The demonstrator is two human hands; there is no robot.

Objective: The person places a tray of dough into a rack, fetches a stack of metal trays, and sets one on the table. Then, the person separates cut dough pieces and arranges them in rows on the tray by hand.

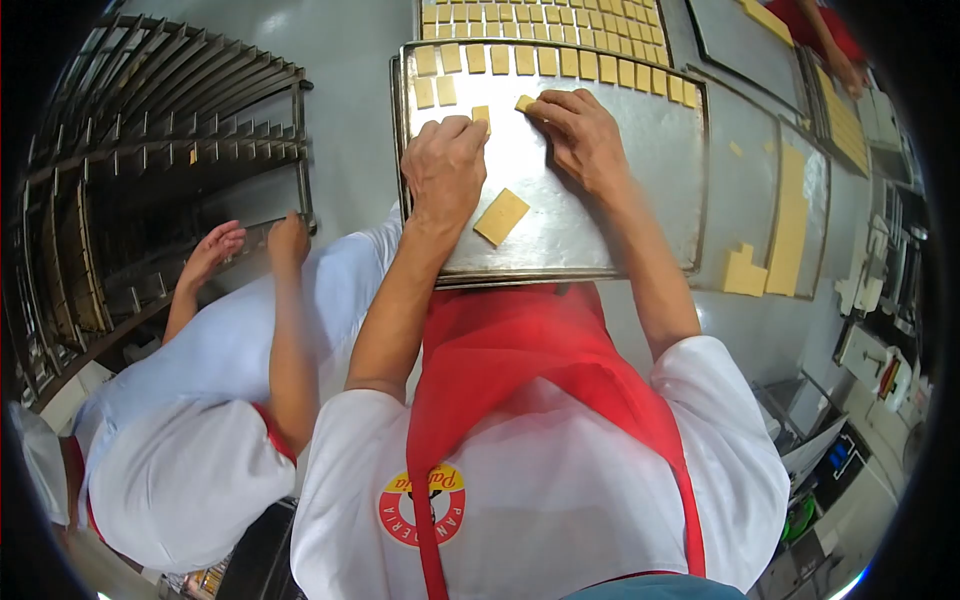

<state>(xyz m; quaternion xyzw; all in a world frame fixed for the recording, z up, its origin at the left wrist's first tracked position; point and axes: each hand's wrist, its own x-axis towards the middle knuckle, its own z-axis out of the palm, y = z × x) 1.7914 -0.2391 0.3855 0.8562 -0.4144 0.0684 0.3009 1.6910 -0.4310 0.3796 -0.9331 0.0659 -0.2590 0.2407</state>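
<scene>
In the head view, my left hand [440, 175] pinches a small yellow rectangular dough piece [482, 115] over the metal tray [660, 215]. My right hand [583, 138] grips another dough piece [523, 103] between thumb and fingertips, a little to the right. Beyond my hands, a row of similar dough rectangles [524, 60] runs along the tray's far side, with two more starting a second row at the left. Nearer to me, a larger dough piece [501, 217] lies tilted on the bare metal. Whether the held pieces touch the tray, I cannot tell.
A second tray [662, 30] full of dough pieces adjoins at the far side. To the right, a dough sheet [788, 220] and offcuts [744, 272] lie on another tray. A co-worker [200, 450] stands close on my left beside a metal rack [190, 130]. Another person's hand [848, 76] shows top right.
</scene>
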